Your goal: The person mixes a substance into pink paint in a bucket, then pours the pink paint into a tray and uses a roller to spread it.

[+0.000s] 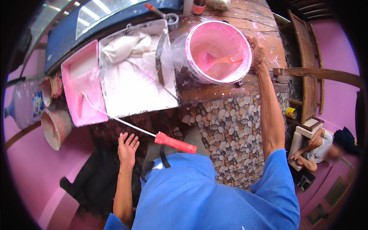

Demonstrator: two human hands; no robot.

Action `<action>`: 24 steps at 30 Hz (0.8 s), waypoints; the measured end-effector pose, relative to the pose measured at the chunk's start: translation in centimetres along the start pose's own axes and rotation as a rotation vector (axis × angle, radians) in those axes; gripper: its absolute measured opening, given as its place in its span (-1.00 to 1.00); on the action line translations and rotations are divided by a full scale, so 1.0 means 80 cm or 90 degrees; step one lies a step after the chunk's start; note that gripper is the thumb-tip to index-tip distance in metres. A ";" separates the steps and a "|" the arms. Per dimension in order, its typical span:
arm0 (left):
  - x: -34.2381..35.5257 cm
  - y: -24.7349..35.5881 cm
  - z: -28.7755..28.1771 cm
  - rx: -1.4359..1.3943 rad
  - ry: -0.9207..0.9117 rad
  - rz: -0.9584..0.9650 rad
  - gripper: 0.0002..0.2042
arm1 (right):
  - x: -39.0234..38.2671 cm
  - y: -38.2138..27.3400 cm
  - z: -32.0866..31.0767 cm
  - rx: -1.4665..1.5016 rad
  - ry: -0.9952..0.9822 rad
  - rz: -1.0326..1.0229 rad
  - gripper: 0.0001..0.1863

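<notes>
My right hand [257, 51] grips the right side of a white bucket [179, 50] coated inside with pink paint, where an orange-handled brush [226, 60] lies. My left hand [127, 147] hangs open and empty, left of the red handle [175, 142] of a paint roller. The roller's head [80, 105] rests in a pink tray [71, 65], and its metal rod reaches out over the tray's edge. Right of that tray, a larger white tray [136, 90] holds a bunched white bag [117, 50] and a long thin rod.
The wooden table [268, 34] carries small tins [172, 21]. Two stained containers [53, 126] and a large plastic jug [23, 101] stand at left. A wooden beam [322, 74] crosses at right, near a seated person [318, 149]. Pebble-patterned flooring [234, 134] lies below.
</notes>
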State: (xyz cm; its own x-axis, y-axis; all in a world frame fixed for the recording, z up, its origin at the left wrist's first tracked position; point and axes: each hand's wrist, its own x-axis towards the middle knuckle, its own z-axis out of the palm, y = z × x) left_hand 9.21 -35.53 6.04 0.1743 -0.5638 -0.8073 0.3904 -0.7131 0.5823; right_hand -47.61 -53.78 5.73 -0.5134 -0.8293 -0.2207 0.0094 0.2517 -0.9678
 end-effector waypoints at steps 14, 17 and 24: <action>-0.031 -0.209 -0.114 0.161 0.331 -0.063 -0.66 | 0.048 0.035 -0.051 -0.707 -0.236 -0.266 -0.28; -0.055 -0.235 -0.098 0.101 0.366 -0.068 -0.69 | 0.043 0.057 -0.067 -0.693 -0.207 -0.430 -0.34; -0.104 -0.145 -0.017 0.118 0.403 0.244 -0.71 | 0.061 0.033 -0.093 -0.654 -0.313 -0.281 -0.45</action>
State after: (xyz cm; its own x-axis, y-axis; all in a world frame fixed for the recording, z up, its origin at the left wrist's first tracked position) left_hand 4.44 -22.02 5.87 0.7743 -0.4786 -0.4140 0.0500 -0.6059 0.7940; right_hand -56.46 -53.43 3.04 0.0811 -0.9876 -0.1348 -0.8802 -0.0075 -0.4745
